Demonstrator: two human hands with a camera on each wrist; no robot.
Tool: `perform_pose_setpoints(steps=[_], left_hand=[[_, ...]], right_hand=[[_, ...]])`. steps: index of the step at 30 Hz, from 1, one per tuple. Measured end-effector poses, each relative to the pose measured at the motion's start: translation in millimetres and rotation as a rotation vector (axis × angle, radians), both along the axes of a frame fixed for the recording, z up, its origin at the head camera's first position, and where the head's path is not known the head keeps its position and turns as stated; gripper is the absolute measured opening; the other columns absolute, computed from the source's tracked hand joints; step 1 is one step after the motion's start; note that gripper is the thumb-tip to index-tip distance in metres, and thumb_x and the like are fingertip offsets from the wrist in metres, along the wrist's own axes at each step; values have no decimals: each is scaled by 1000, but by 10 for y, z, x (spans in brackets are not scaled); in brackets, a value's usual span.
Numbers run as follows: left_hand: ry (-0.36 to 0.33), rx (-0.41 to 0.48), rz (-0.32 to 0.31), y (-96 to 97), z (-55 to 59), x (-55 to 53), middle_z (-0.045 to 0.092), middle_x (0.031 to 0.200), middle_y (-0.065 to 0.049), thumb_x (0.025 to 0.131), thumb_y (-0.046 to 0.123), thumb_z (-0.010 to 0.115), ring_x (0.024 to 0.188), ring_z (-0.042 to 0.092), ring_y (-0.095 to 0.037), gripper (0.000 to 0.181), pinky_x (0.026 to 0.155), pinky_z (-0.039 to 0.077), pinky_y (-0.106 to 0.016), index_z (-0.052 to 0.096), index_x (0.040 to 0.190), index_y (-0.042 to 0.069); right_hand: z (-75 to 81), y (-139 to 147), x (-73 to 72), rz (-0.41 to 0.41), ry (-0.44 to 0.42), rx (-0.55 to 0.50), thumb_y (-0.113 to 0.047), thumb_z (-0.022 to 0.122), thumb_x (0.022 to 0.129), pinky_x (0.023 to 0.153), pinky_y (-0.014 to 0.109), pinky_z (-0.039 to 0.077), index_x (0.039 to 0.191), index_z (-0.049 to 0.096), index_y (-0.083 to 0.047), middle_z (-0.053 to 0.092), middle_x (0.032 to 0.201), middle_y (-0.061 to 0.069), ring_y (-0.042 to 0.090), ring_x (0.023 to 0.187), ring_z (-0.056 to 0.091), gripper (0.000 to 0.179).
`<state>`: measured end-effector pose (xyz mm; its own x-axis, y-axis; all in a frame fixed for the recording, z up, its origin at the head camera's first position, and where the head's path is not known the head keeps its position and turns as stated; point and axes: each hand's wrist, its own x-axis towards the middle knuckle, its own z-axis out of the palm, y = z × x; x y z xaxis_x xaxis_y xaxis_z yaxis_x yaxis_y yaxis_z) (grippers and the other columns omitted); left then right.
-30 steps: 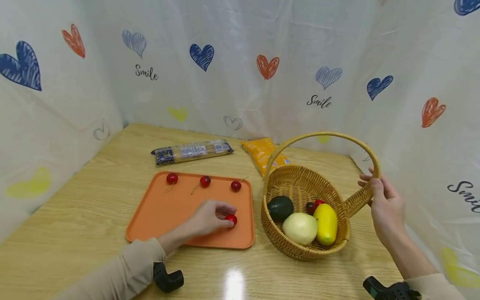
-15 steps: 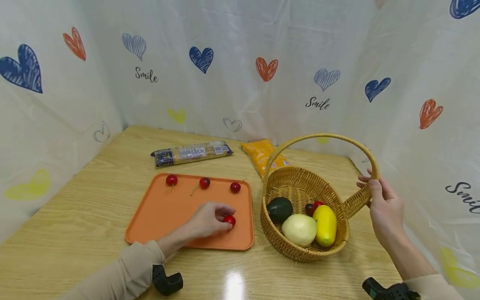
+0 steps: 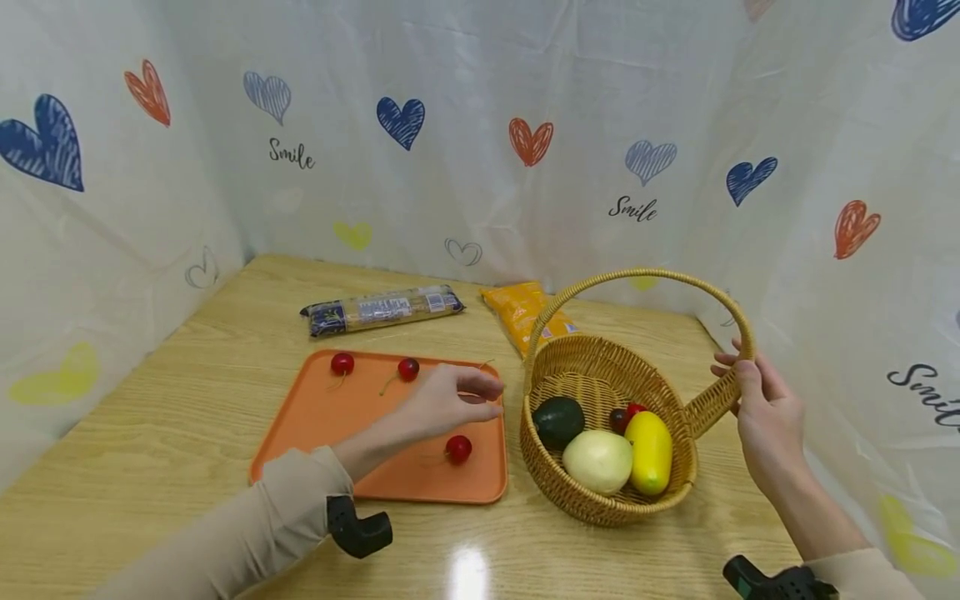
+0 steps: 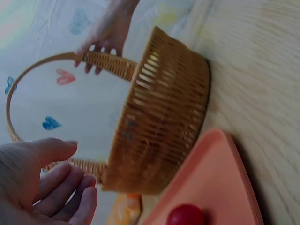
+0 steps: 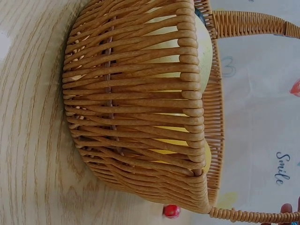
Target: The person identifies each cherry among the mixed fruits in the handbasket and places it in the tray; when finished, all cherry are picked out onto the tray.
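Note:
My left hand [image 3: 450,404] hovers over the right part of the orange tray [image 3: 375,479], fingers loosely bent, nothing between them. Just below it a red cherry [image 3: 458,450] lies on the tray. Two more cherries, one at the back left [image 3: 342,363] and one at the back middle [image 3: 408,369], lie along the far side. Another is hidden behind the hand, only its stem tip showing. My right hand [image 3: 772,417] grips the handle of the wicker basket [image 3: 540,467]. Inside sit a dark green avocado-like fruit [image 3: 558,422], a pale round vegetable [image 3: 597,461], a yellow oblong fruit [image 3: 650,452] and small red fruit [image 3: 636,410].
Behind the tray lies a long clear-and-blue packet [image 3: 384,310]. An orange bag [image 3: 521,312] lies partly behind the basket. A curtain printed with hearts [image 3: 450,192] borders the wooden table [image 3: 187,400] at the back and sides.
My left hand has let go of the cherry at the tray's front right and moved up and away toward the far cherry. The right hand stays on the basket handle.

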<state>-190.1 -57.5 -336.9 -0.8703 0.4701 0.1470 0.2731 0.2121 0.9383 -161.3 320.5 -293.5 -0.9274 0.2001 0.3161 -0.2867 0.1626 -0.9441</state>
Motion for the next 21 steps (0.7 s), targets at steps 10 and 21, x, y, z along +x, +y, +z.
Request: perform_pose_setpoints(steps=[10, 21], left_hand=[[18, 67, -111, 495, 164, 119, 67, 108, -12, 83, 15, 74, 95, 64, -14, 33, 81, 50, -23, 68, 112, 0], [25, 15, -111, 1066, 249, 53, 70, 96, 3, 80, 17, 77, 84, 63, -1, 26, 76, 49, -17, 72, 105, 10]], right_hand=[[12, -39, -12, 7, 15, -14, -32, 50, 97, 75, 10, 45, 140, 48, -17, 61, 114, -5, 5, 104, 57, 46], [2, -50, -1, -17, 27, -22, -31, 50, 97, 76, 11, 46, 138, 50, -16, 61, 113, -4, 5, 103, 57, 44]])
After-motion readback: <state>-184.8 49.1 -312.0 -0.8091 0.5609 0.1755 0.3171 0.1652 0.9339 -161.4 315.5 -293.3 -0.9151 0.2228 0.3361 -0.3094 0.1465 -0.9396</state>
